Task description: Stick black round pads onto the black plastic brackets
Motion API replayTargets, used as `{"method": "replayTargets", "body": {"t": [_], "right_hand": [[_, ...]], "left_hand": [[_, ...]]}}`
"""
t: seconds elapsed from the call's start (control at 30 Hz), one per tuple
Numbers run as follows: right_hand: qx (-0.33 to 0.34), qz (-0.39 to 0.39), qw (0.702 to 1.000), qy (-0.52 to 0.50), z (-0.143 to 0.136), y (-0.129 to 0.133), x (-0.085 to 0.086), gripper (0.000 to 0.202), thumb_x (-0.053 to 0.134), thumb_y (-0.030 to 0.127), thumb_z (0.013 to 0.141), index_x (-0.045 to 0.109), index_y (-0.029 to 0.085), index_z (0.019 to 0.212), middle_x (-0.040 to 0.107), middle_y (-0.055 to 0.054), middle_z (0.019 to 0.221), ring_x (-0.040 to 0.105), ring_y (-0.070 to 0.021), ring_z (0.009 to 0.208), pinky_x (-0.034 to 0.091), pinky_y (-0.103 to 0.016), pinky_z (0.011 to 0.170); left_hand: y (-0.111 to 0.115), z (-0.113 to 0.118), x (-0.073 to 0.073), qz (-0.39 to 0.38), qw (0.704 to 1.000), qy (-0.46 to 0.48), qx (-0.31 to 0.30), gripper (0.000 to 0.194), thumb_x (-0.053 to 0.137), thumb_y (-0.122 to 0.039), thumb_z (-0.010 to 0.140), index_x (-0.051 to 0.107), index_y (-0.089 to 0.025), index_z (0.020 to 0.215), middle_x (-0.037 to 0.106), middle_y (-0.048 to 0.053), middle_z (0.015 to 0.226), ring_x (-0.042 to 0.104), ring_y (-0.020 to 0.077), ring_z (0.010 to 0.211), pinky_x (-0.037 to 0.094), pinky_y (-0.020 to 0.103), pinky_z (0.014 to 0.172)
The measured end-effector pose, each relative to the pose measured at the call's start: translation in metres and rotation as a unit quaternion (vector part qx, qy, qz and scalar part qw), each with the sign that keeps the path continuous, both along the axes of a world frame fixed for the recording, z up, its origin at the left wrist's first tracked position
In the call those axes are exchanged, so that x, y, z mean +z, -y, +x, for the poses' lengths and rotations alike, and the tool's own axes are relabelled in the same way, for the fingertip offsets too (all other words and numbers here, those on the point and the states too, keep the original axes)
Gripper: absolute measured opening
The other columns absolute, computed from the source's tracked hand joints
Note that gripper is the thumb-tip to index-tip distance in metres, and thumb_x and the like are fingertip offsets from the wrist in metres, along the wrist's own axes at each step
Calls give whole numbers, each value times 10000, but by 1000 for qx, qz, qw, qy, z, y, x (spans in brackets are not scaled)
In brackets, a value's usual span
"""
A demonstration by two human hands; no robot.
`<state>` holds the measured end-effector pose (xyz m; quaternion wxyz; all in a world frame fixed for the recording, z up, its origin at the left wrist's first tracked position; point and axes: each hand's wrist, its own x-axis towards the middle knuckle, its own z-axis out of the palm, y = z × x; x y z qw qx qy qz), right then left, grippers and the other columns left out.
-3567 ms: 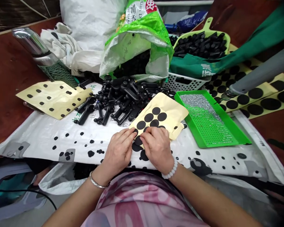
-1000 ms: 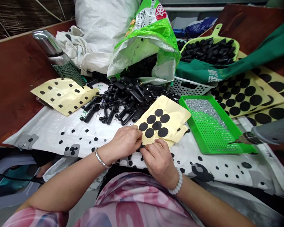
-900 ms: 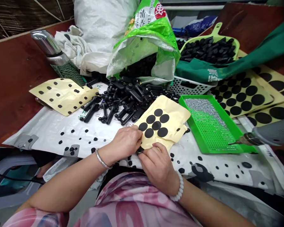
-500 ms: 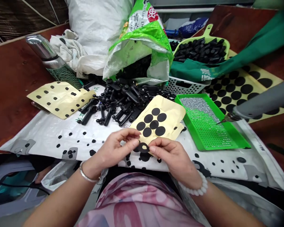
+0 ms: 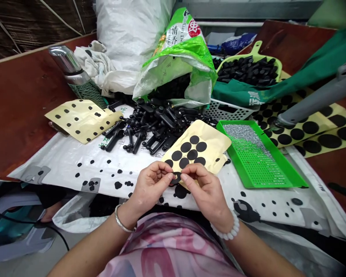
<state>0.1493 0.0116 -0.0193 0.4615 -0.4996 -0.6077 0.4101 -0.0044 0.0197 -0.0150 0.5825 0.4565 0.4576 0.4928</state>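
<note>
Black, looking thin: pinching the ring (image 5: 178,179) at opposite edges, between left hand (image 5: 153,185) and right hand (image 5: 206,189); probably handling light, soft, bendy, easily tearing, calling for gripping by the rim

One head-worn camera looks forward and down across the table (image 5: 57,157).

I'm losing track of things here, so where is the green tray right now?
In the head view, the green tray lies right of centre on the white covering, just right of the cream sheet nearest the right hand.
</note>
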Motion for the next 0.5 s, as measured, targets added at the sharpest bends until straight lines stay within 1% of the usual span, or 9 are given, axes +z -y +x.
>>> {"method": "replayTargets", "body": {"t": [0.1,0.17,0.23,0.27,0.3,0.37,0.43,0.47,0.5], "right_hand": [[-2,63,997,47,-4,-1,3,72,530,219,838,555,190,777,536,-11,770,532,-130,720,448,-270,656],[-20,143,986,86,-6,-3,4,47,528,159,835,548,192,808,534,-16,807,530,-135,778,433,-273,705],[-35,209,971,111,-5,-6,4,87,539,114,820,548,195,851,534,-23,841,526,-140,824,422,-276,743],[-39,225,967,112,-3,-8,3,108,546,102,814,550,197,866,535,-25,851,525,-141,834,419,-277,752],[-44,232,966,107,-1,-10,2,121,553,96,809,554,198,875,537,-28,857,525,-143,839,416,-278,758],[-50,229,968,93,3,-12,-1,126,567,95,800,562,197,875,538,-34,867,526,-149,844,411,-283,764],[-45,225,970,86,6,-12,-4,120,573,97,796,564,194,865,536,-39,870,524,-154,848,407,-288,767],[-37,224,970,85,7,-11,-6,119,572,96,796,563,194,863,535,-40,866,524,-156,848,406,-291,767],[-28,221,971,86,7,-9,-8,120,569,95,797,560,194,864,534,-41,865,523,-158,849,406,-294,767]], "left_hand": [[7,3,-1,7,1000,13,-12,209,640,-221,747,578,-133,925,633,33,791,604,97,664,515,231,659],[11,2,-2,34,999,16,-30,423,612,-224,777,496,-178,1181,614,89,1051,622,112,741,518,284,745],[11,-7,0,96,995,-31,-24,580,580,-217,805,351,-246,1337,501,119,1270,623,137,853,498,326,828],[7,-15,1,141,987,-79,-1,573,567,-217,814,351,-255,1343,474,117,1306,611,156,916,485,340,858],[2,-26,2,185,972,-144,34,515,553,-219,822,403,-243,1314,485,112,1296,592,175,973,474,351,880],[-15,-54,4,245,914,-295,131,334,535,-227,824,560,-198,1156,552,103,1204,533,216,1083,442,375,925],[-38,-85,5,187,855,-433,215,304,523,-221,814,586,-170,1107,561,113,1180,488,242,1137,388,402,979],[-50,-99,4,137,835,-475,242,320,543,-211,785,587,-171,1099,552,113,1190,474,262,1149,352,421,1001],[-61,-111,3,115,832,-481,253,328,562,-182,751,595,-151,1076,567,134,1149,466,300,1150,327,459,1001]]}}
